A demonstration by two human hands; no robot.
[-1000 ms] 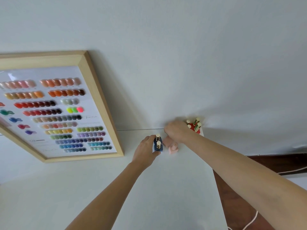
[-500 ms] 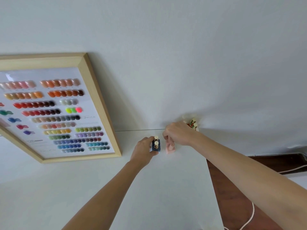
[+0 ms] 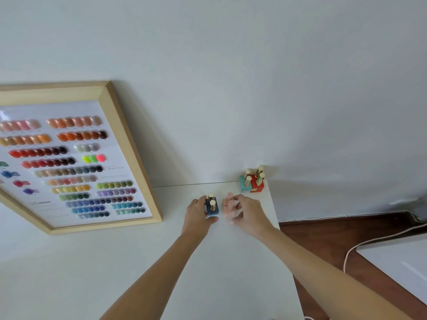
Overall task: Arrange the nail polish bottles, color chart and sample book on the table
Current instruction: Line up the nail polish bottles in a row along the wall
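Two dark blue nail polish bottles [image 3: 211, 207] with gold caps stand on the white table [image 3: 138, 262], and my left hand [image 3: 198, 215] grips them from the left and front. Just to their right stand two pale pink bottles [image 3: 228, 207]. My right hand [image 3: 248, 214] hovers beside these with fingers spread, touching or nearly touching them. A cluster of red and teal bottles [image 3: 253, 182] stands at the table's far right corner. The wood-framed color chart [image 3: 69, 158] leans against the wall at left. No sample book is visible.
The table's right edge [image 3: 285, 250] drops to a dark wooden floor [image 3: 346, 239], where a white cable [image 3: 369, 241] runs. A white surface [image 3: 402, 266] sits at the right edge of view. The white wall rises directly behind the table.
My right hand has drawn back and opened, uncovering the pink bottles and the red and teal cluster behind. My left hand stays on the blue bottles.
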